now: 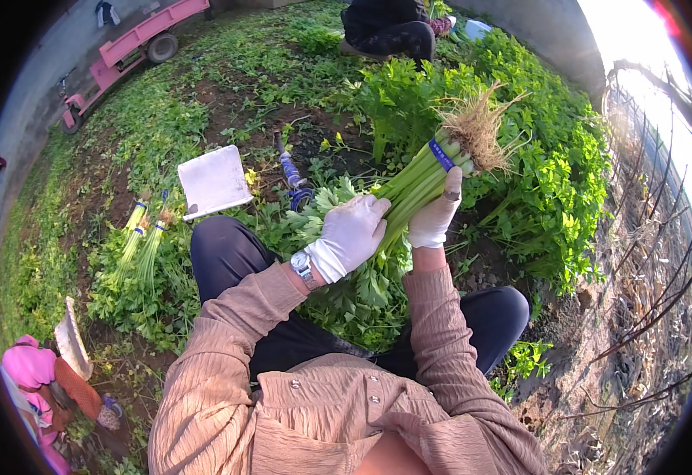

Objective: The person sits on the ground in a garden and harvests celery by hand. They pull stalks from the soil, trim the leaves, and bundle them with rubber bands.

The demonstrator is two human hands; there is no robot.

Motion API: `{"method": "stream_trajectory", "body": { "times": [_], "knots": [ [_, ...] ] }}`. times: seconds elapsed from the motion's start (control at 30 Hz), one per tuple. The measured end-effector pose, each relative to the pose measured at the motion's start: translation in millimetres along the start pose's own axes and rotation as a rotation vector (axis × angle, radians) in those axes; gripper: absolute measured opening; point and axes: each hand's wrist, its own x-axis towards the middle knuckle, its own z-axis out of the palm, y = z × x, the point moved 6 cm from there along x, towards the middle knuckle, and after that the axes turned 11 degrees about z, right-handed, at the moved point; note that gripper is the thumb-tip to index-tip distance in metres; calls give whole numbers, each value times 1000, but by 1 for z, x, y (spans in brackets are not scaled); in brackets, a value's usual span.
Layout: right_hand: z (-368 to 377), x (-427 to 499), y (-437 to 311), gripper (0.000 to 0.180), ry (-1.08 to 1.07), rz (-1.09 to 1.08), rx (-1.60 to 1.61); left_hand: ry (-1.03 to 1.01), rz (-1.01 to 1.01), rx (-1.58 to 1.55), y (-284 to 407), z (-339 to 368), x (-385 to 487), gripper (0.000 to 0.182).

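Note:
A bunch of celery (411, 189) slants across in front of me, its pale roots (481, 127) towards the upper right and its leaves (375, 294) hanging down between my knees. A blue-purple tape band (440, 154) bearing writing circles the stalks just below the roots. My left hand (355, 228), in a white glove with a wristwatch (302, 263) above it, closes on the stalks from the left. From the other side my right hand (438, 211), also white-gloved, grips the bunch, its fingertips close to the band.
Left of me lie a white tray-like panel (214, 183), a blue-wrapped tool handle (290, 170) and banded celery bunches (144, 237). Standing celery (536, 154) grows to the right. One co-worker (390, 27) crouches ahead, another (31, 368) at lower left. A pink three-wheeled cart (138, 35) stands behind.

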Motion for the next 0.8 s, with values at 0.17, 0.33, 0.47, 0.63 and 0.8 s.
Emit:
{"method": "stream_trajectory", "body": {
  "times": [0.17,0.33,0.47,0.63,0.8],
  "knots": [
    [-5,-4,4,57,48,-3,-81,80,27,-75,-17,4,-1,18],
    [-4,-10,10,53,92,7,-193,-109,-136,-255,-32,20,-7,20],
    [-3,-14,19,53,107,72,-217,-140,-190,-69,-34,16,-10,20],
    [-6,-11,25,53,43,121,-80,-52,-189,51,-45,-1,-7,29],
    [-9,-8,34,58,-37,221,-18,47,-126,-79,-42,3,-11,26]
  ]
}}
